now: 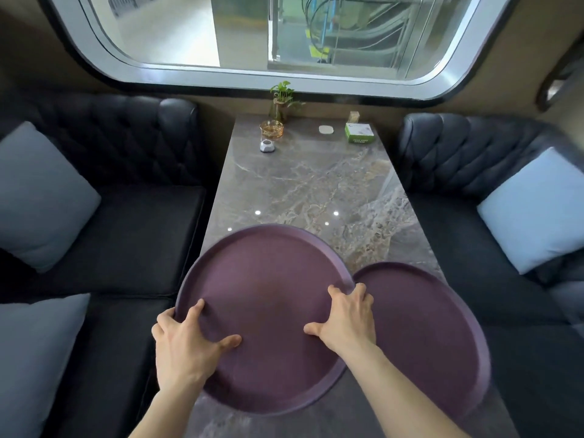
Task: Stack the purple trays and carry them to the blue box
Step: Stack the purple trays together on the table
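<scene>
Grey veined marble table [319,184] is bearing two round purple plastic trays low in the frame, the left hand [185,346] and right hand [346,317] clamping the nearer purple tray [268,298] by opposite rims, seemingly for stacking onto the lower-right tray [423,339].

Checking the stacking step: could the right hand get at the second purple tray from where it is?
Probably yes. The right hand grips the right rim of the held tray, directly beside the second tray, with nothing between them. It would have to release its grip first.
</scene>
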The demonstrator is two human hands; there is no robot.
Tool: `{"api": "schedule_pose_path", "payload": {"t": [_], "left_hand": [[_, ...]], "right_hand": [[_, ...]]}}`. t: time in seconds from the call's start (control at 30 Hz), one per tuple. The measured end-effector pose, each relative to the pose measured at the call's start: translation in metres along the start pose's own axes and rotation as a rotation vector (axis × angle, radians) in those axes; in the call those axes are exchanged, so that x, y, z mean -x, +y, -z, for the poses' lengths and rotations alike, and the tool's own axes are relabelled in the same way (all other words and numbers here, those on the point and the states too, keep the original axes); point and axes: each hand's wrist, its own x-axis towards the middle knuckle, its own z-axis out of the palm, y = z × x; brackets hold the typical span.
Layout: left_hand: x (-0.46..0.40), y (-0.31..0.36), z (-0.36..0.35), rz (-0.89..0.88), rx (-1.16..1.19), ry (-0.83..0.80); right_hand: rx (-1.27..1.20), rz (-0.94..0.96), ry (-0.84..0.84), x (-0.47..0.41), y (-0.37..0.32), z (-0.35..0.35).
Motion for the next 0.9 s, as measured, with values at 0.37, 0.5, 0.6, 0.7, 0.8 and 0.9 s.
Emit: {"api": "schedule_pose_path", "payload": {"t": [0.37,0.5,0.6,0.7,0.8,0.9], "left_hand": [[0.090,0.077,-0.016,-0.241,-0.015,-0.079],[0.115,0.111,-0.047,-0.288,-0.040,-0.121],[0.128,0.137,-0.078,-0.308,-0.072,-0.144],[0.139,0.162,-0.109,-0.319,-0.091,-0.156],[0.148,0.183,-0.139,-0.306,-0.110,-0.164],[0.151,0.195,-0.166,-0.281,-0.120,-0.173]], "right_hand": [[-0.084,-0.197,0.099,0.076,0.121,0.052],[-0.143,-0.273,0.082,0.078,0.178,0.055],[-0.162,-0.293,0.080,0.067,0.222,0.054],[-0.167,-0.302,0.075,0.052,0.263,0.049],[-0.167,-0.319,0.053,0.033,0.296,0.044],[-0.156,-0.318,0.031,0.011,0.319,0.035]]}}
